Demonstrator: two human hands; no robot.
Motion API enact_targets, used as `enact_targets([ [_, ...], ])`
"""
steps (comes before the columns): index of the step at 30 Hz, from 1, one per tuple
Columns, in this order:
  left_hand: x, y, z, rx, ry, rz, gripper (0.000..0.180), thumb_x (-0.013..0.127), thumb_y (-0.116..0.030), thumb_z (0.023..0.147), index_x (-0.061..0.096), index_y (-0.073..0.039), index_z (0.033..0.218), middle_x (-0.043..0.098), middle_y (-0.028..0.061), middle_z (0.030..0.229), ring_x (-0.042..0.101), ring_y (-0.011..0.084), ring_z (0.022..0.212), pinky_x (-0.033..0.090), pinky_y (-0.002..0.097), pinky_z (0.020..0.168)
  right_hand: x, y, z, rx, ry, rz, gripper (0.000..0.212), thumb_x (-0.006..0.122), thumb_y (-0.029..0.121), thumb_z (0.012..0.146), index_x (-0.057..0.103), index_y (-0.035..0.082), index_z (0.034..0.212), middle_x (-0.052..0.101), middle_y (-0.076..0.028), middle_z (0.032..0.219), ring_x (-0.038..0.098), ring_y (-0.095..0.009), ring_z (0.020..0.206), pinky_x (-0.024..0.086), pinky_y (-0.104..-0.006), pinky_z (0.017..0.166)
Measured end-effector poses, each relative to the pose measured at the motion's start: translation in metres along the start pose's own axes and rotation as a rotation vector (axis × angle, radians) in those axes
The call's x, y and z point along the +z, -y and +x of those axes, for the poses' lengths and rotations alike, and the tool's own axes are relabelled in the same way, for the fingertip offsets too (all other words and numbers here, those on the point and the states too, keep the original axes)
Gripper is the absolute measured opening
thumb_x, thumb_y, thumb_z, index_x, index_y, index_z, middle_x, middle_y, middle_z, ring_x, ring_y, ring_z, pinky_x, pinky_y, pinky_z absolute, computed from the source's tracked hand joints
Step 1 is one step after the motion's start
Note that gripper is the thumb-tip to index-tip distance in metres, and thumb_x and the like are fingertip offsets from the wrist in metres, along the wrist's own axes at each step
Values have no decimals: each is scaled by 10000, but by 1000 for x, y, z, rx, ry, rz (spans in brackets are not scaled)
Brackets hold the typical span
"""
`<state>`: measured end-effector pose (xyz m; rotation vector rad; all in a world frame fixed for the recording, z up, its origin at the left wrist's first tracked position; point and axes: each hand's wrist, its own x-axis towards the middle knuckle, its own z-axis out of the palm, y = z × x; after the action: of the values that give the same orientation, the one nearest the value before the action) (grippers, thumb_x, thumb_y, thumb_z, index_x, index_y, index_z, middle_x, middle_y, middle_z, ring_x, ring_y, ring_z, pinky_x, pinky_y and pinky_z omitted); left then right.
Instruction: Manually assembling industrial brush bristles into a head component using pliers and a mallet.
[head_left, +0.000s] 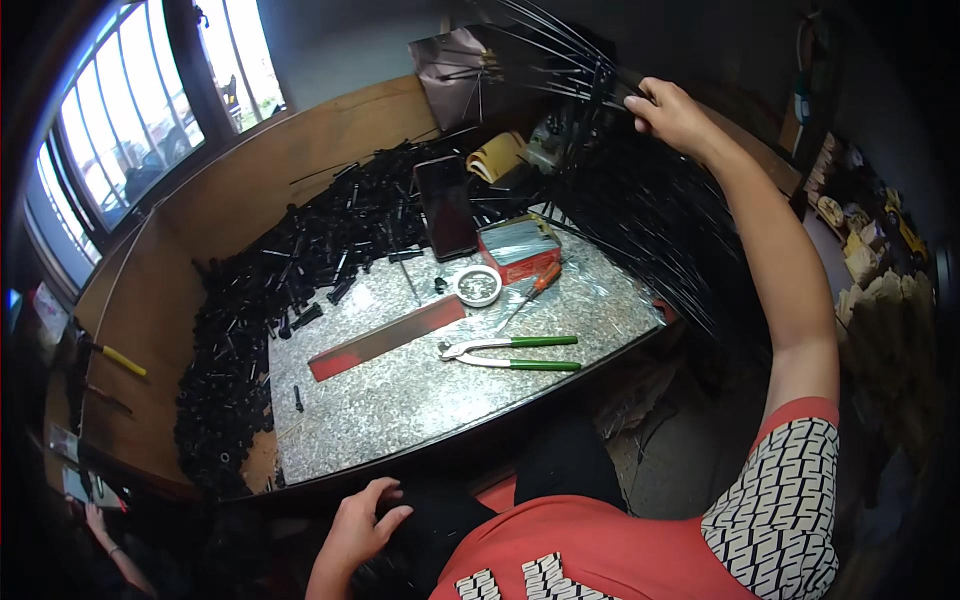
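Observation:
My right hand [672, 115] is raised at the far right of the bench, its fingers closed around a bunch of thin dark metal rods [570, 75] that look like umbrella ribs. The rods fan out to the left; their far ends fade into shadow. Down by my lap, in front of the bench, my left hand [365, 525] holds nothing, thumb and fingers apart. Green-handled pincers [515, 353] lie on the speckled board [400, 410]. Behind them are an orange-handled screwdriver [543, 282], a white bowl [478, 286] of small parts and a red box [515, 262] filled with thin pieces.
Small black parts [235, 340] heap along the left and back, inside a wooden side wall [300, 140]. A phone [445, 208] leans among them. A long red-edged bar [385, 340] lies on the board. More thin rods [665, 230] pile up at right. Another person's hand [97, 520] shows lower left.

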<state>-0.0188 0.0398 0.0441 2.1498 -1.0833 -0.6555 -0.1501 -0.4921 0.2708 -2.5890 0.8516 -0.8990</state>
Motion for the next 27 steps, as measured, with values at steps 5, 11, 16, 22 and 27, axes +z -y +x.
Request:
enact_targets([
  [5,-32,-31,18,156,-258,-139,293,710,-96,794,616,19,1047,673,154,991,664,248,883,514,319,785,18,50,-32,-121,79,163,242,563,212,922,528,-1,812,615,-67,681,579,-129,642,456,-298,613],
  [11,-69,-64,60,542,-851,296,289,725,-93,770,617,13,1017,631,183,1075,598,345,992,472,387,867,46,102,-63,-256,190,236,190,556,184,933,507,43,815,572,-21,660,491,-62,587,378,-241,526],
  [16,-98,-101,98,582,-1085,669,423,711,-200,794,576,38,1116,544,202,1222,469,364,1185,364,446,997,59,140,-87,-407,322,318,164,561,122,927,493,13,825,565,-27,665,533,-76,638,421,-239,578],
  [22,-115,-112,123,584,-1118,739,433,678,-218,804,567,20,1148,574,166,1182,470,342,1171,341,443,992,66,167,-110,-566,394,319,155,602,72,896,484,-22,862,559,-104,698,539,-130,635,435,-290,591],
  [27,-119,-107,123,711,-1102,698,203,648,-100,819,635,-36,1011,650,99,1055,549,306,1085,397,412,956,71,174,-110,-537,429,296,156,611,65,884,484,-26,880,546,-132,703,506,-172,623,427,-324,600],
])
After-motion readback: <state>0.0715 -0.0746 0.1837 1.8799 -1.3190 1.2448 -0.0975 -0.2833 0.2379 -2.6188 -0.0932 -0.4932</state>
